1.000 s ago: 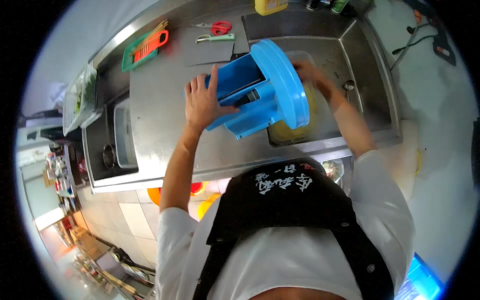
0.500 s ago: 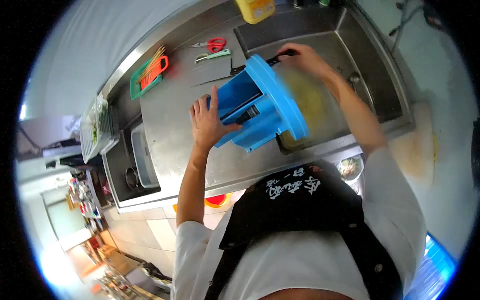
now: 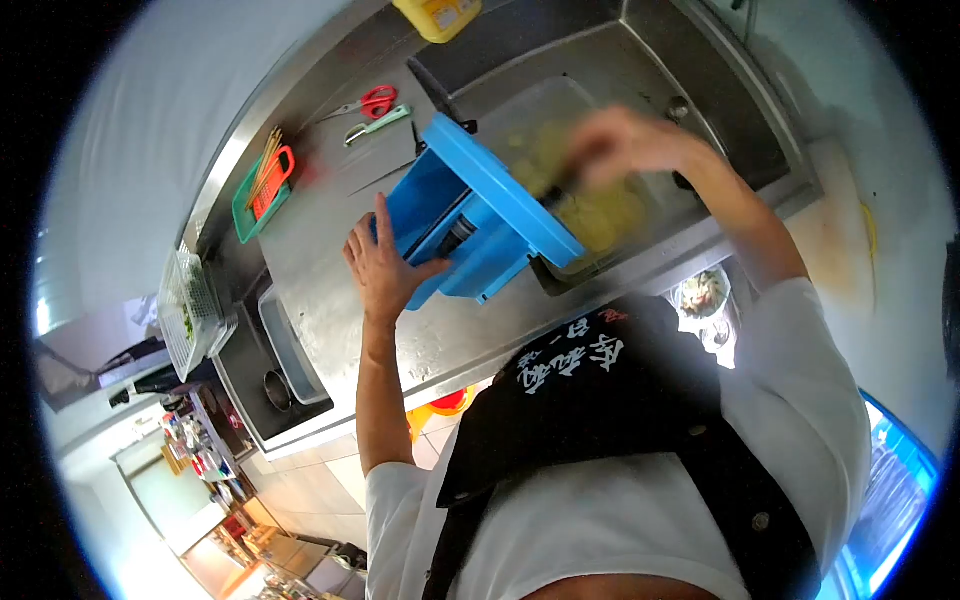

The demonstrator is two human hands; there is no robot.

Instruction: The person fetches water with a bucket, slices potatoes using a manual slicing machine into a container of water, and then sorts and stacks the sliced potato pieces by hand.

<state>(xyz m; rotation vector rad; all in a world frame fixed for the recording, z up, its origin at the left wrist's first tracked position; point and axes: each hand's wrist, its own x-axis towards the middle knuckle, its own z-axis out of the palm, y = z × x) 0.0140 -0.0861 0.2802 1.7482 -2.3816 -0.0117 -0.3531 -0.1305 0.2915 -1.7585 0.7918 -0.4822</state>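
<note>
A blue plastic knife holder (image 3: 510, 190) lies tipped on the steel counter, its open underside facing left. Dark blades and a black piece (image 3: 458, 235) show inside it. My left hand (image 3: 380, 265) grips the holder's lower end, fingers on one side and thumb on the other. Beyond the holder's top, my right hand (image 3: 630, 145) is smeared by motion, its fingers closed around what looks like a black knife handle (image 3: 557, 190) at the slots. The blade of that knife is hidden. Another knife (image 3: 385, 178) lies on the counter behind the holder, partly covered by it.
Red-handled scissors (image 3: 378, 102) and a green peeler (image 3: 380, 124) lie at the back. A green basket (image 3: 245, 215) with chopsticks stands left. In the right sink (image 3: 735, 130) is a clear tub (image 3: 540, 95) with yellowish slices. A yellow jug (image 3: 440, 18) stands behind.
The view has shifted, so the counter items appear further left. My right hand has moved down along the holder's top, nearer my body. My left hand keeps its grip on the holder.
</note>
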